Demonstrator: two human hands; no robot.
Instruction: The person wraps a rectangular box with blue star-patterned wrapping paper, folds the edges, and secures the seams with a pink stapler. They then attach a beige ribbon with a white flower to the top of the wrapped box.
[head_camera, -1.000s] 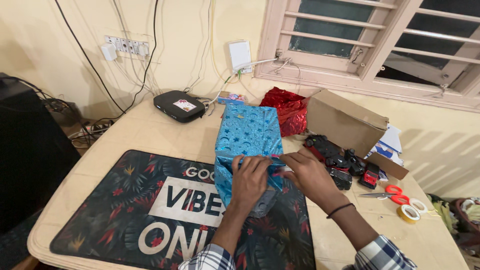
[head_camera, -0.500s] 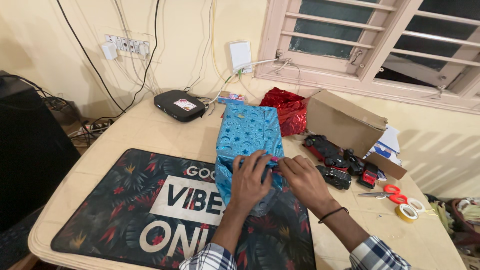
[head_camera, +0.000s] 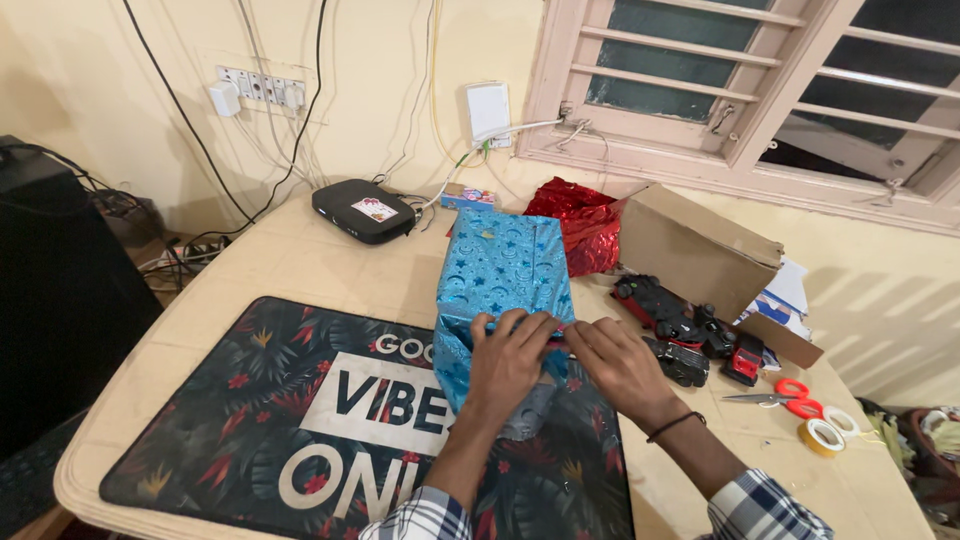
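Blue star-patterned wrapped box (head_camera: 503, 275) lies lengthwise on table (head_camera: 300, 265), near end over edge of dark floral mat (head_camera: 250, 420). Left hand (head_camera: 508, 362) flat on near end, fingers together, pressing paper fold down. Right hand (head_camera: 620, 362) just beside, fingertips touching same fold, fingers close together. Toy cars (head_camera: 690, 335), scissors (head_camera: 775, 392), tape rolls (head_camera: 826, 430) to right; cardboard box (head_camera: 695, 250), red foil (head_camera: 585, 222) behind.

A single head-worn camera looks down and forward over the counter (head_camera: 300, 270) from the near edge, close above the hands at lower centre of the frame. It faces the wall, with the window (head_camera: 740, 90) at upper right.
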